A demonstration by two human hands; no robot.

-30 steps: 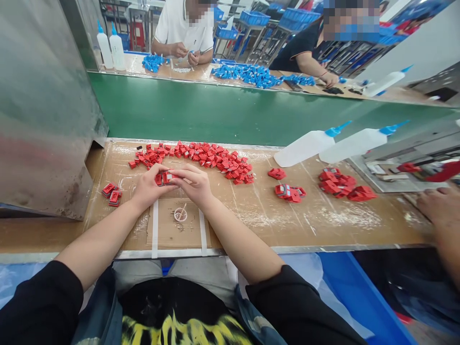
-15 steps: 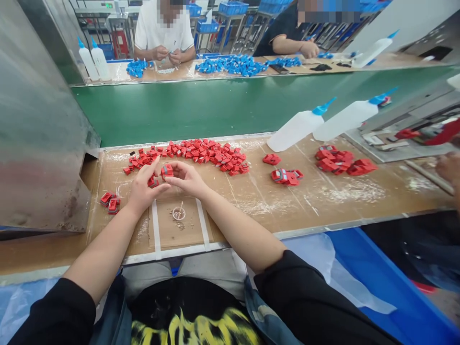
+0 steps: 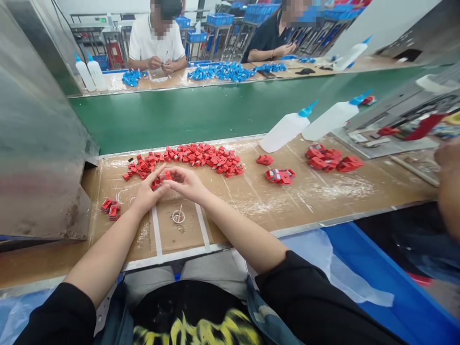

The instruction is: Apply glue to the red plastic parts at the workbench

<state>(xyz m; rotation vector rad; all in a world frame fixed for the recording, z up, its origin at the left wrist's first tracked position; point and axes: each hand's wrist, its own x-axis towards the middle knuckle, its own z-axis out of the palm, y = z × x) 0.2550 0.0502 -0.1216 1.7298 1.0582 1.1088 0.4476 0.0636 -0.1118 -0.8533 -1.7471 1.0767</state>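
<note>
My left hand [image 3: 146, 192] is closed on a small red part [image 3: 155, 184]. Close against it, my right hand [image 3: 185, 184] pinches another red part [image 3: 166, 176] between thumb and fingers. The two parts are side by side, touching or nearly so. Just beyond my hands lies a long heap of small red pieces [image 3: 204, 157]. A small round cup [image 3: 178, 216] with a stick in it stands on the brown board nearer to me. To the left of my left forearm lie a few red and grey parts [image 3: 114, 211].
White bottles with blue nozzles [image 3: 285, 132] lean right of the heap, near red assemblies [image 3: 282, 176] and a red pile [image 3: 323, 158]. A metal housing [image 3: 39, 143] stands left. Across the green strip [image 3: 179, 112] two people work. Another person's arm [image 3: 449, 182] shows at right.
My hands have drawn closer together, and the red part in my right hand now sits lower, against the one in my left. The camera view has shifted slightly.
</note>
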